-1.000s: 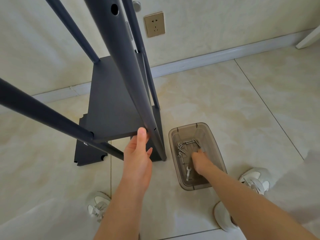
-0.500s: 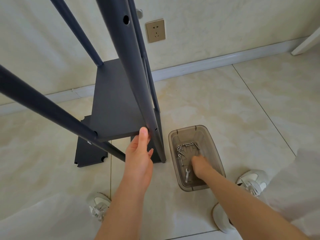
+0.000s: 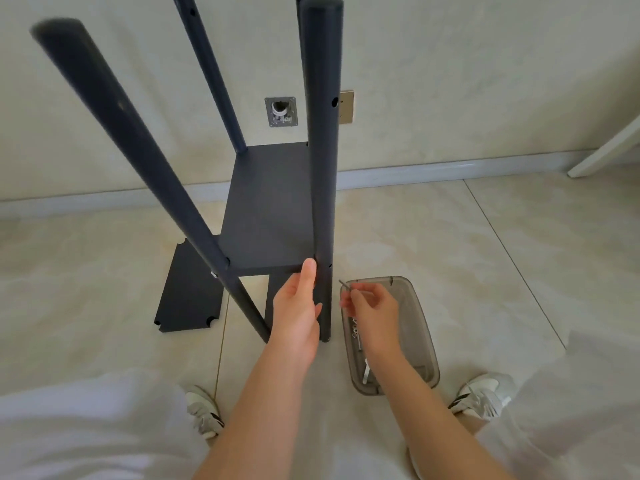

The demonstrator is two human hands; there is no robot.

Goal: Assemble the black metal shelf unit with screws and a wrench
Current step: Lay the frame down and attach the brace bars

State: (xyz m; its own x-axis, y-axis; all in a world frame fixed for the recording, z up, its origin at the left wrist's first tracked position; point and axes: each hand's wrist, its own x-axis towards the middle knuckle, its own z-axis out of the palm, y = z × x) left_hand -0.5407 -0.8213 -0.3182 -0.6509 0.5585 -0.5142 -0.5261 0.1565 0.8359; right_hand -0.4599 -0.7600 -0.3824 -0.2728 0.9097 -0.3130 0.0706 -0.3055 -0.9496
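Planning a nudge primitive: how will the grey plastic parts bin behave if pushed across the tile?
Parts bin looks thin-walled, holding little: probably light, sliding easily on the glossy tile floor. Low and wide, so unlikely to tip. Loose screws and wrench inside would probably shift.

The back left post (image 3: 207, 71) was cut off by the top edge, and the back right post (image 3: 300, 3) showed only as a sliver behind the front right post (image 3: 323, 168), which also covered half of the wall socket (image 3: 347, 107). The top of the front left post (image 3: 138, 143) was blurred. The spare panel (image 3: 187, 299) lay partly hidden under the shelf (image 3: 266, 209). Most fingers of the left hand (image 3: 296, 310) were out of sight, so its grip could not be told. The small metal piece (image 3: 344, 283) pinched by the right hand (image 3: 372, 311) was too small to identify. That forearm hid much of the box (image 3: 420, 327) and part of the wrench (image 3: 366, 371).
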